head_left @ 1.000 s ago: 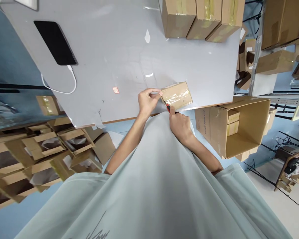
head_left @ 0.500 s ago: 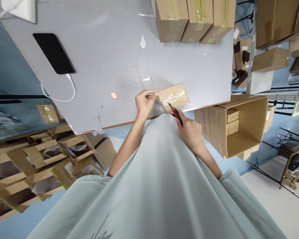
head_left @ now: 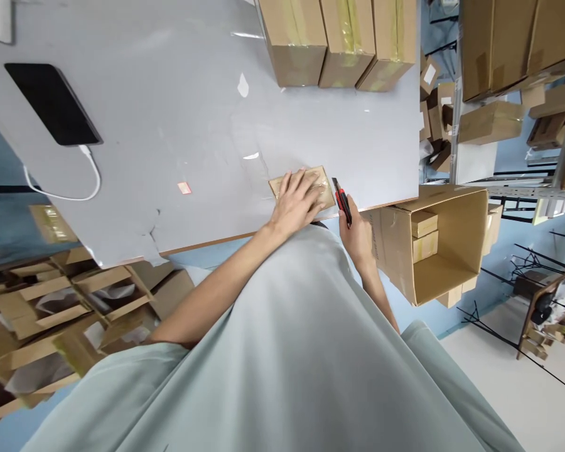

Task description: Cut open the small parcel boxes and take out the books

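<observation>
A small taped cardboard box (head_left: 322,183) lies near the front edge of the grey table (head_left: 193,119). My left hand (head_left: 297,202) rests flat on top of the box with its fingers spread. To the right of the box, at the table edge, my right hand (head_left: 356,231) is closed around a red and black utility knife (head_left: 343,201). The knife's tip points away from me, just beside the box's right side.
A black phone (head_left: 51,103) on a white cable lies at the table's far left. Three taped cartons (head_left: 339,37) stand at the back. An open carton (head_left: 445,242) with small boxes inside sits on the floor to the right. Flattened and open boxes (head_left: 75,301) pile up on the left.
My left hand went from pinching the box's left corner to lying flat on its top. The knife came off the box's front edge and now stands beside its right side.
</observation>
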Tool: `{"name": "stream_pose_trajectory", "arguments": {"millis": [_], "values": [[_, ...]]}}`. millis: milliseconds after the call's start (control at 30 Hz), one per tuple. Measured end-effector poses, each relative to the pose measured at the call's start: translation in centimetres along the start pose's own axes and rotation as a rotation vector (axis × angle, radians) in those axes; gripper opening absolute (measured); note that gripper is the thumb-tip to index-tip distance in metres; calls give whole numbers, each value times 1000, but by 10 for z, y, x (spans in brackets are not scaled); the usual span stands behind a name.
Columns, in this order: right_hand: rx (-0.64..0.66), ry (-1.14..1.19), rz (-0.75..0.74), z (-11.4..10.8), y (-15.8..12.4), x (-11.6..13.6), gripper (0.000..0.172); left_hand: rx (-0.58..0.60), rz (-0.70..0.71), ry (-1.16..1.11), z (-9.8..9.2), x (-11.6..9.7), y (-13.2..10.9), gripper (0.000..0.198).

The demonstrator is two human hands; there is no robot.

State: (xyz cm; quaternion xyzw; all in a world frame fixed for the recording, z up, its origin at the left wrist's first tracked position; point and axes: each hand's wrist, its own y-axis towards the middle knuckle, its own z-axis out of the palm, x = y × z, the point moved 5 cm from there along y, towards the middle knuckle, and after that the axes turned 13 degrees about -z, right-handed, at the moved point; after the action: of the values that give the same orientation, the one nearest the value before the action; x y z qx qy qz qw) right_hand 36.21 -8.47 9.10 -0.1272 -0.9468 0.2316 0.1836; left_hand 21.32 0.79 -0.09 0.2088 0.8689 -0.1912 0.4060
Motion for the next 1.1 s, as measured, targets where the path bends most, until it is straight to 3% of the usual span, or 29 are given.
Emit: {"name": "stream_pose_trajectory", "arguments": {"millis": [300,500,667,933,1100], "values": [[93,-124,-44,13,15,-2,64,8,-30,-4,4,9,-1,50],[175,-321,34,19,13,16,68,-5,-26,-30,6,12,0,49],[177,-373,52,20,13,33,73,2,-7,-20,8,14,-1,61],[265,-377,112,11,-2,39,68,17,16,-21,12,13,-4,53],[297,-336,138,7,-16,40,66,70,99,22,17,14,-9,54]]}}
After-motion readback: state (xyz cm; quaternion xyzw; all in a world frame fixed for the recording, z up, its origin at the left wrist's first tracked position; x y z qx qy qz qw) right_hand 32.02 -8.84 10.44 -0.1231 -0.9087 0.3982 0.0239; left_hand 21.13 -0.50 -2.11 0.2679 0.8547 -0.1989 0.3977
